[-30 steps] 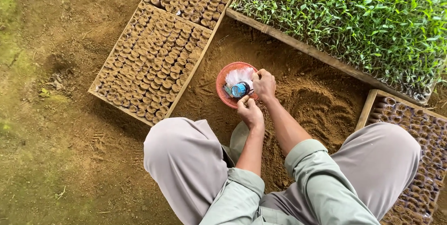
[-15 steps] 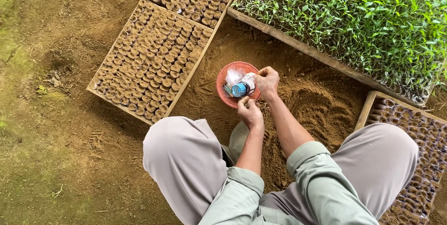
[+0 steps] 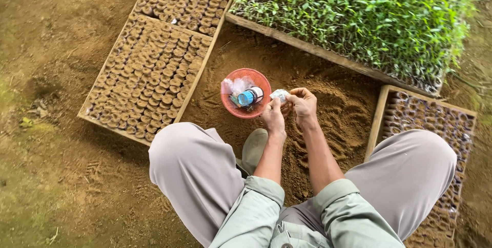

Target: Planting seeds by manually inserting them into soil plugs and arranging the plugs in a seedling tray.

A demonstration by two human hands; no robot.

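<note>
Both hands pinch small pale packet (image 3: 280, 95): left hand (image 3: 273, 117) below grip, right hand (image 3: 303, 105) beside. Packet probably foil (blurred). Step: working packet open. Red bowl (image 3: 246, 93) just left of grip, blue-capped bottle (image 3: 249, 96) inside. Next calls for steady tear.

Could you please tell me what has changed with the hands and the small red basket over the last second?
Both hands have come back out of the red basket with a small silvery packet, now pinched between the fingers of the left hand and right hand just beside the rim. The basket, its blue-capped bottle and the seedling trays stayed where they were.
</note>
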